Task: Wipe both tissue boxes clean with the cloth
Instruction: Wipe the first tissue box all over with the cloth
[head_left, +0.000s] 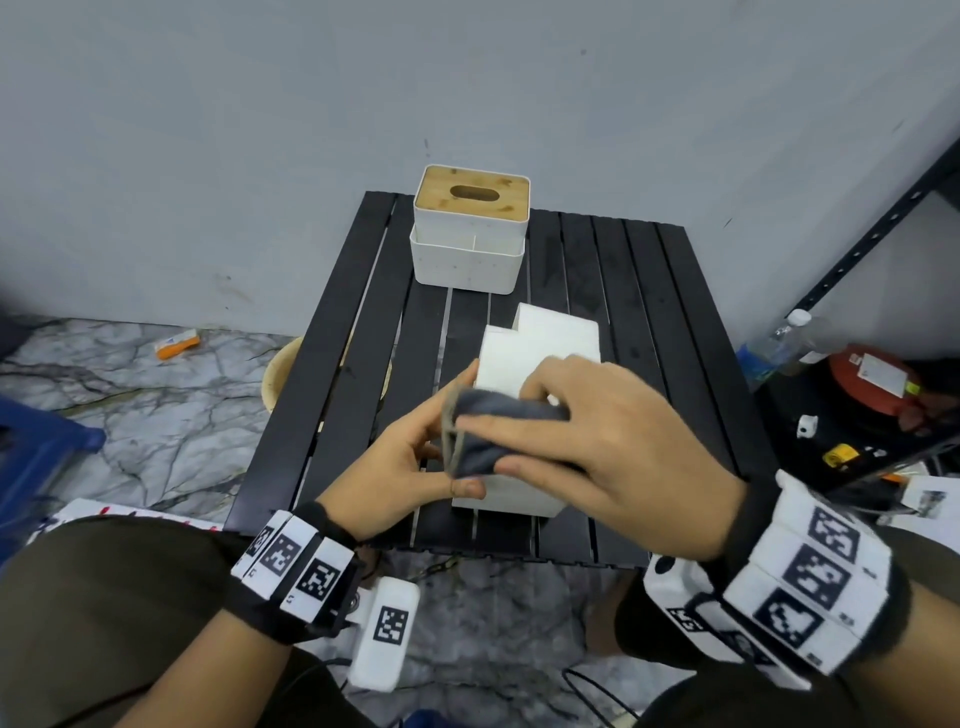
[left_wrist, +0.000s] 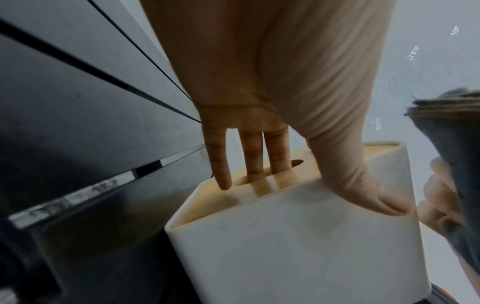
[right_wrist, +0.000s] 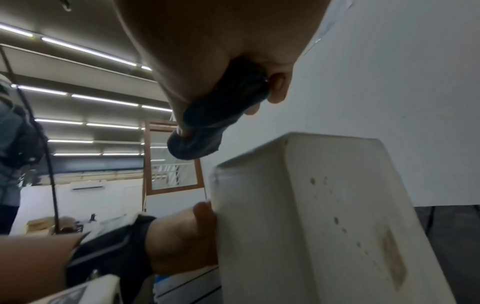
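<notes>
On the black slatted surface (head_left: 649, 291) the left hand (head_left: 400, 467) grips the tipped near tissue box (head_left: 519, 499) steady so the right hand (head_left: 597, 441), clutching the grey cloth (head_left: 493, 431), can rub it, while the second box (head_left: 470, 231) waits behind.

A grey wall (head_left: 467, 78) rises behind the black slatted table (head_left: 623, 270); marble-patterned floor (head_left: 156, 426) left; black metal shelving (head_left: 878, 234) right.

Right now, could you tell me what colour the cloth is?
Dark grey cloth, clearest in the head view.
</notes>
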